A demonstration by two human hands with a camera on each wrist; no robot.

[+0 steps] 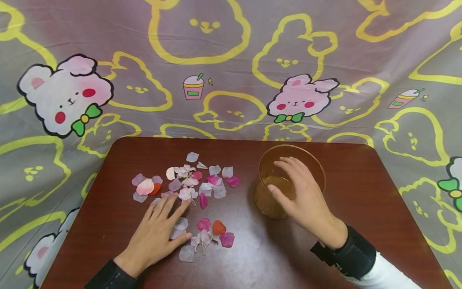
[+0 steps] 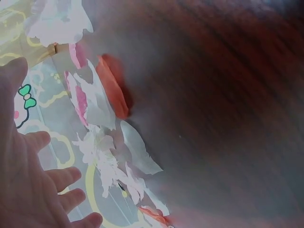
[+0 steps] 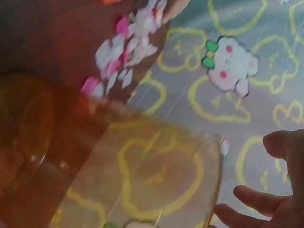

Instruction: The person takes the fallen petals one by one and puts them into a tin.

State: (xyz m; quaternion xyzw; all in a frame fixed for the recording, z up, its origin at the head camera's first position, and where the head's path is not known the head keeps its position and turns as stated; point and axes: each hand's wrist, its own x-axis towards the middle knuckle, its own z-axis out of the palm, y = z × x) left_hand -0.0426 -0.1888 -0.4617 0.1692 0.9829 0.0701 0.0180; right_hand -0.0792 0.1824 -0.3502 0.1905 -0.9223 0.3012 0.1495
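My left hand [image 1: 155,233] hovers low over the left side of the table, fingers spread, between two loose groups of petals. White and pink petals [image 1: 187,194] lie just beyond its fingertips; a red petal [image 1: 218,227] and magenta petals [image 1: 227,240] are to the right of its thumb. In the left wrist view, an orange-red petal [image 2: 113,85] and pale petals lie beyond the fingers. My right hand [image 1: 306,200] is held over the transparent amber glass vessel [image 1: 274,204], thumb apart from loosely bent fingers. The right wrist view shows a gap between the fingers [image 3: 259,199] and the vessel's rim.
The brown wooden table [image 1: 361,200] has rounded far corners. Behind it hangs a grey-pink cloth [image 1: 231,72] printed with yellow outlines and rabbit faces. Another petal cluster [image 1: 146,187] with an orange-red piece lies at the far left.
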